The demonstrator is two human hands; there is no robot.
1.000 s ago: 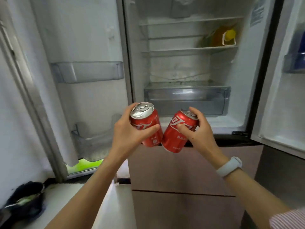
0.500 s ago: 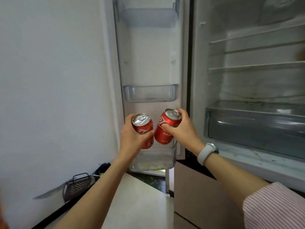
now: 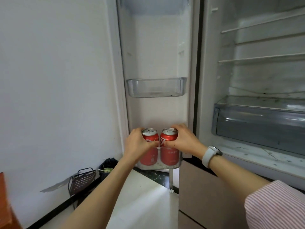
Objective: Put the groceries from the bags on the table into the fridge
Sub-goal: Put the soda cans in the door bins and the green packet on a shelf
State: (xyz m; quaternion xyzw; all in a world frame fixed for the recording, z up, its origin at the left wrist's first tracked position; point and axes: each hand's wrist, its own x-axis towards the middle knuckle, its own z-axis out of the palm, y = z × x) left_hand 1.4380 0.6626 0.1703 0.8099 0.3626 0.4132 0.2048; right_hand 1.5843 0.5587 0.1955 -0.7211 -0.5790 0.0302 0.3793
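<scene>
Two red soda cans stand upright side by side in the lowest clear bin [image 3: 180, 160] of the open left fridge door. My left hand [image 3: 137, 144] grips the left can [image 3: 149, 138] near its top. My right hand [image 3: 184, 140] grips the right can [image 3: 169, 138] the same way. The lower halves of both cans show through the bin's clear front. The fridge interior [image 3: 257, 76] stands open at the right with bare wire shelves.
A clear middle door bin [image 3: 156, 87] hangs above the cans. A grey crisper drawer [image 3: 259, 123] sits in the fridge body at the right. On the floor by the white wall are a dark wire basket [image 3: 82, 179] and a black bag [image 3: 107, 167]. Brown lower drawers [image 3: 206, 195] sit below.
The view has swung left from the fridge interior to the door. Both hands have lowered the two cans down into the bottom door bin.
</scene>
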